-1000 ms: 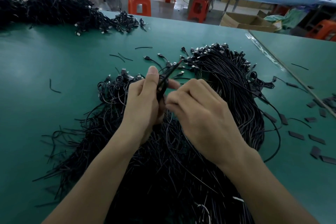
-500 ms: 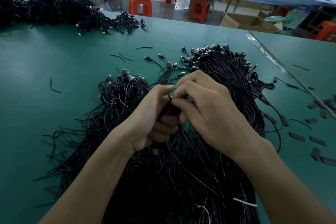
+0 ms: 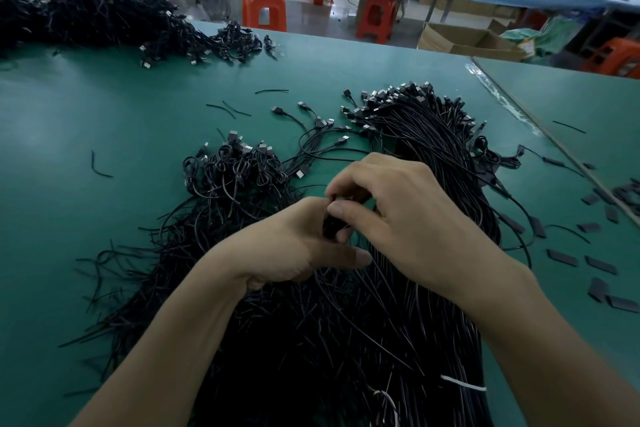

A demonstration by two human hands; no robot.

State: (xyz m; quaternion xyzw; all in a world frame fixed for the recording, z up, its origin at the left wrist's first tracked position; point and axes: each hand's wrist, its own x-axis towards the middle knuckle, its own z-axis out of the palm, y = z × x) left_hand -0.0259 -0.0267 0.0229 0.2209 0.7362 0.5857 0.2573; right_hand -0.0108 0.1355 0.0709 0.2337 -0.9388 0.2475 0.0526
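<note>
- Since a second ago the left hand (image 3: 294,239) has dropped and rolled over: its thumb, which then stood upright, no longer sticks up, and one digit now lies stretched to the right, low beside the work.
- Also gone from sight is the thin black end that stuck up past that thumb.
- Over the last half second both hands have hardly shifted.
- The left hand's fingers curl round a small coiled bundle of black cable (image 3: 330,225), which sits between the two hands, just above the sheaf, mostly hidden by them.
- The right hand (image 3: 398,218) arches over it from the right, thumb and curled forefinger pinching the bundle's top.
- Beneath the hands lies a long sheaf of straight black USB cables (image 3: 433,156), plugs fanned at its far end, a thin white tie band (image 3: 462,384) round its near end.
- Left of it sits a pile of coiled, tied black cables (image 3: 235,170).
- All rests on the green matted table (image 3: 104,218); flat black rectangular pieces (image 3: 601,265) are scattered at the right.
- At the far left lies a large heap of black cables (image 3: 86,21).
</note>
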